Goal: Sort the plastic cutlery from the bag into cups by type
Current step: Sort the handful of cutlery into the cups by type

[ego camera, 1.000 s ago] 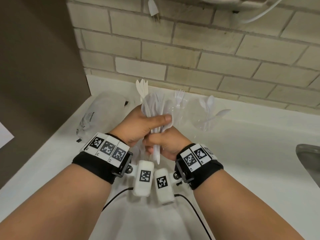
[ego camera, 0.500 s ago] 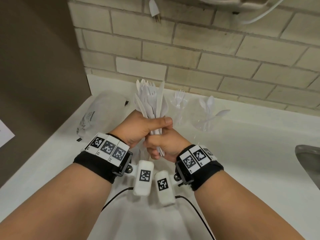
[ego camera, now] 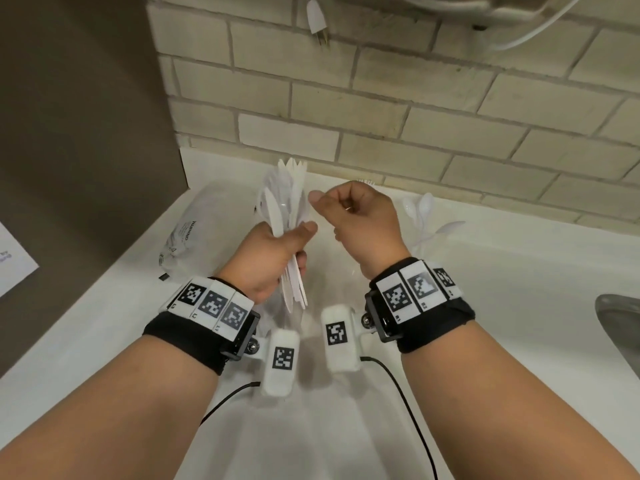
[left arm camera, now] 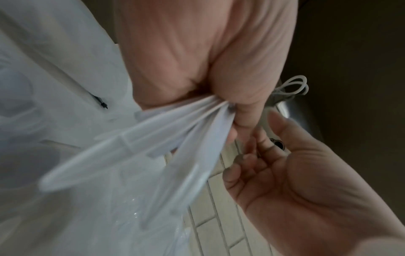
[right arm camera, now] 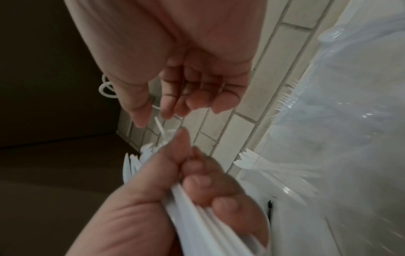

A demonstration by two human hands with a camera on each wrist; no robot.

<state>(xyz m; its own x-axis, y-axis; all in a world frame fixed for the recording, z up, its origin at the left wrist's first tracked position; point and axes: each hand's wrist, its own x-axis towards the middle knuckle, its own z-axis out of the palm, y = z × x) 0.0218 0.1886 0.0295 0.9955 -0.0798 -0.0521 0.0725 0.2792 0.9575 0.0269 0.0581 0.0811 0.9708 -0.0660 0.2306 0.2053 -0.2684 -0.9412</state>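
"WARNING" printed on the clear plastic bag [ego camera: 204,230] lying near the worktop's far left corner, smaller print beneath it illegible, wristband markers carry patterns only

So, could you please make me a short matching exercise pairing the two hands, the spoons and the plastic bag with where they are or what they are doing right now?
Column 1:
1. left hand
2. right hand
3. spoons
4. plastic bag

Column 2:
A. stand in a clear cup on the right, by the wall
B. lies on the counter at the left
C. grips a bundle of white cutlery
D. holds nothing, fingers loosely curled

Pairs: 1-C, 2-D, 3-A, 4-B
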